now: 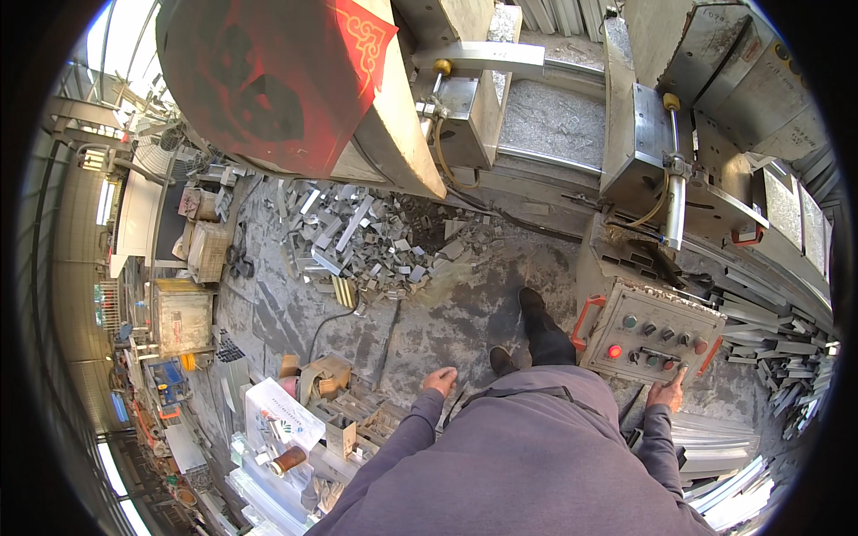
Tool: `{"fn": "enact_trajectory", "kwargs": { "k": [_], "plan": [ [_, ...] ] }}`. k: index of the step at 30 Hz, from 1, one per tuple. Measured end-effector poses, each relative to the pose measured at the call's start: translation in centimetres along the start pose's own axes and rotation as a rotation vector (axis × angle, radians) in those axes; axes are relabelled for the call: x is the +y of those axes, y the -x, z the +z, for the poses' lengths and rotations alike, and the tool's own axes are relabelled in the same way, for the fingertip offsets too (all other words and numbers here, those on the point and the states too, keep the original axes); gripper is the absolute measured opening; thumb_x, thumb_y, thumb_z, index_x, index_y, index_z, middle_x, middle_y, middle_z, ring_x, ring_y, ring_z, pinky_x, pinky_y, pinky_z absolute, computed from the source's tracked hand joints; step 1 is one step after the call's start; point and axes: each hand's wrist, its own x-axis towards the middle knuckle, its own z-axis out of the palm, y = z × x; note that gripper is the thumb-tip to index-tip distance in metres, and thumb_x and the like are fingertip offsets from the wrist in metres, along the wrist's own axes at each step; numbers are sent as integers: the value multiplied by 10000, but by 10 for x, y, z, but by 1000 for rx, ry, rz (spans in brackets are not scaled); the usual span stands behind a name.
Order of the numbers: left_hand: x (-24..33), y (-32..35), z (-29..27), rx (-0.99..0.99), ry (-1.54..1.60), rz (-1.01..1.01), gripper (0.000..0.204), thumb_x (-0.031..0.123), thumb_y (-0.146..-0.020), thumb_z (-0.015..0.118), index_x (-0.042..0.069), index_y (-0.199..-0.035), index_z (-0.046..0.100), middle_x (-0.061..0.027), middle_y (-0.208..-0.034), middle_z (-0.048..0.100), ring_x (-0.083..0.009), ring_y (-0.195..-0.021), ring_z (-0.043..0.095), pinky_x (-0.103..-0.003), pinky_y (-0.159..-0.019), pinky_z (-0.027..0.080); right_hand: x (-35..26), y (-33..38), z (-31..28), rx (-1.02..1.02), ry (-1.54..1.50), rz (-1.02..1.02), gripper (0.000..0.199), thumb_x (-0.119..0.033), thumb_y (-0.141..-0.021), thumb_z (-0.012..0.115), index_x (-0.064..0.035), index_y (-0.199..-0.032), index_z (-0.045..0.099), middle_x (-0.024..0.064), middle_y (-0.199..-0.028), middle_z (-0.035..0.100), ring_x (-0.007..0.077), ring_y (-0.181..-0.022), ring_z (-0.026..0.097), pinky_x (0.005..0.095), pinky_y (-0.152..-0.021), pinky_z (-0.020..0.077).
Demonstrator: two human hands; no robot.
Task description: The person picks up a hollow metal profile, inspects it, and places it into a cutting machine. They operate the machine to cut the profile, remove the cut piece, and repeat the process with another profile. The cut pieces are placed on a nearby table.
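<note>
A grey control panel box (660, 310) with several knobs and buttons stands at my right. My right hand (666, 391) is at its near right edge, index finger stretched onto the panel face by the lower buttons; whether it presses one is too small to tell. At the panel's left a red button (615, 352) glows. My left hand (440, 381) hangs above the floor on my left side, its fingers loosely curled and nothing visible in them. Beyond the panel is a large saw machine with two pneumatic clamps, the left clamp (438, 85) and the right clamp (675, 192).
A heap of metal offcuts (357, 237) covers the floor ahead. A rounded machine cover with red cloth (268, 89) looms at upper left. Aluminium profiles (715, 442) lie at right, and a paper sheet (281, 415) lies among boxes at lower left.
</note>
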Motion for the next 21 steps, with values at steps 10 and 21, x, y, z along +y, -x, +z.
{"fn": "enact_trajectory", "kwargs": {
  "k": [10, 21],
  "plan": [
    [5, -2, -3, 10, 23, -105, 358, 307, -1019, 791, 73, -1289, 800, -43, -1034, 809, -131, -786, 724, -321, -692, 577, -9, 3, -5, 4, -22, -19, 976, -175, -869, 700, -88, -1734, 257, 325, -1004, 751, 507, -959, 734, 549, -895, 565],
    [-1, -8, -3, -24, 45, -23, 336, 296, -1023, 786, 71, -1272, 803, -41, -1010, 802, -124, -768, 716, -310, -672, 566, -12, 7, -7, 23, -10, -12, 991, -187, -883, 721, -88, -1741, 234, 336, -1022, 749, 510, -979, 735, 549, -899, 568]
  ]
}}
